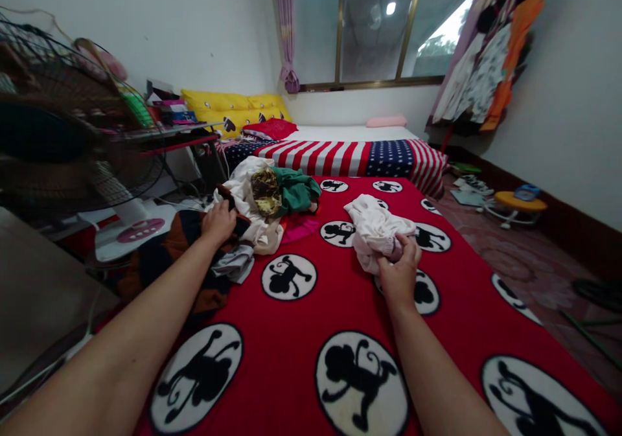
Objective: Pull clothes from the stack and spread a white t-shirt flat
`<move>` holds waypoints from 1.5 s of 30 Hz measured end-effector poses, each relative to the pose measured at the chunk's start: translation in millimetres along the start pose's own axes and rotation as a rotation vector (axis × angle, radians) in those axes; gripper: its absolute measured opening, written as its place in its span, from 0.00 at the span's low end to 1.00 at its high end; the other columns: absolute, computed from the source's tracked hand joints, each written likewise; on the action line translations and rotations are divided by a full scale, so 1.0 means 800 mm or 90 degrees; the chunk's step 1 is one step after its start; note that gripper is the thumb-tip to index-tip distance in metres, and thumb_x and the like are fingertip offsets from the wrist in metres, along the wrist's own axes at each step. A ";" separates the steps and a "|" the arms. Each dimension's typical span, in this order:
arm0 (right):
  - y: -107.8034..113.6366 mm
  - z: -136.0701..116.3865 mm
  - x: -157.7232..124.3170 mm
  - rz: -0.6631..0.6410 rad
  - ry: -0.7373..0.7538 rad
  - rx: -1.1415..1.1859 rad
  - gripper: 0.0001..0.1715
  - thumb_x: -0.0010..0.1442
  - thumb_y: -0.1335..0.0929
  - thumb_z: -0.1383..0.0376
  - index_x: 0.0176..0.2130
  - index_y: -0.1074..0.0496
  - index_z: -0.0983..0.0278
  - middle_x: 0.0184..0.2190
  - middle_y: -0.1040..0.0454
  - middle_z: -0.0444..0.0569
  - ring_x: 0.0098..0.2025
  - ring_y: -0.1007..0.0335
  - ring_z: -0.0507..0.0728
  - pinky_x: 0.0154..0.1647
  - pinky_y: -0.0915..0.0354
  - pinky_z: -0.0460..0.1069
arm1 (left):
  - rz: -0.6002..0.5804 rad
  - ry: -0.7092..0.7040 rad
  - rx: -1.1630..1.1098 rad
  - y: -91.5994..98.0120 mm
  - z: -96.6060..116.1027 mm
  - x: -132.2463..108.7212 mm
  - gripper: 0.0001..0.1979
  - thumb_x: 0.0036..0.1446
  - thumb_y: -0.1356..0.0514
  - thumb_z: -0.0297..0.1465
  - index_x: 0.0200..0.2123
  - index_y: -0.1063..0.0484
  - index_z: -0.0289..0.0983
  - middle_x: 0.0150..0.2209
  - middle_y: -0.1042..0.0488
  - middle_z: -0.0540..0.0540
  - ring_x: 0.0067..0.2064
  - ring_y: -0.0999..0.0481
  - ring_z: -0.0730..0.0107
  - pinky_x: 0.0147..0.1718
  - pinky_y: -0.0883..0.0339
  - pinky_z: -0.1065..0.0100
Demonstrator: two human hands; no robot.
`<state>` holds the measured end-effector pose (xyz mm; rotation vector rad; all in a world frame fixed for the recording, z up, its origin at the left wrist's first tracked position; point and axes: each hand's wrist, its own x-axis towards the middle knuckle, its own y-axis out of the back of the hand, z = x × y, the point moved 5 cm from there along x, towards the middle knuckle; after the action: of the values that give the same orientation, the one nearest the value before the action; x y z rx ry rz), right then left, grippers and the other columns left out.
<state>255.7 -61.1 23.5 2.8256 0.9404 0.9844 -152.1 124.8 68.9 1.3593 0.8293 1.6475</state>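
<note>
On the right of the red blanket [262, 332], my right hand [402, 267] grips the near end of a crumpled white garment [376, 225], thumb and fingers closed on its cuff-like edge. My left hand [219, 223] is over a heap of clothes at the left, its fingers curled into a dark brown cloth [240, 223]. White cloth [247, 175], a green garment [296, 192] and a patterned yellow-brown piece [265, 193] lie just beyond it. A grey cloth [234, 264] and an orange-and-black garment [168, 248] are beside the left forearm.
A fan [63, 118] stands close on the left, near a cluttered desk [189, 128]. Beyond the blanket lies bedding with stars and stripes [315, 157]. Clothes [490, 73] hang at the right; a yellow stool [519, 201] stands on the floor.
</note>
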 end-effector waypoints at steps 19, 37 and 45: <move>-0.030 -0.075 -0.044 -0.489 -0.094 0.438 0.19 0.52 0.32 0.63 0.45 0.27 0.61 0.43 0.25 0.46 0.43 0.29 0.57 0.43 0.34 0.49 | -0.330 -0.175 -0.806 -0.002 0.220 -0.182 0.30 0.57 0.42 0.44 0.59 0.37 0.36 0.58 0.33 0.38 0.58 0.33 0.52 0.55 0.39 0.59; -0.053 -0.018 -0.048 -0.409 -0.156 0.167 0.35 0.51 0.30 0.59 0.57 0.38 0.63 0.45 0.25 0.54 0.23 0.31 0.50 0.23 0.35 0.47 | -0.219 0.067 -0.947 -0.035 0.170 -0.169 0.09 0.42 0.37 0.34 0.27 0.26 0.34 0.26 0.26 0.49 0.26 0.31 0.72 0.27 0.40 0.73; -0.031 -0.030 -0.029 -0.314 -0.197 0.281 0.10 0.53 0.31 0.59 0.30 0.30 0.64 0.22 0.28 0.42 0.22 0.33 0.52 0.23 0.36 0.45 | -0.238 -0.009 -0.922 -0.032 0.175 -0.173 0.14 0.50 0.37 0.38 0.37 0.25 0.34 0.35 0.23 0.45 0.34 0.26 0.67 0.33 0.35 0.70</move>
<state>214.3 -58.0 24.5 2.6903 1.8594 0.3000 0.0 10.2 13.9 0.1574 -0.2175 1.3526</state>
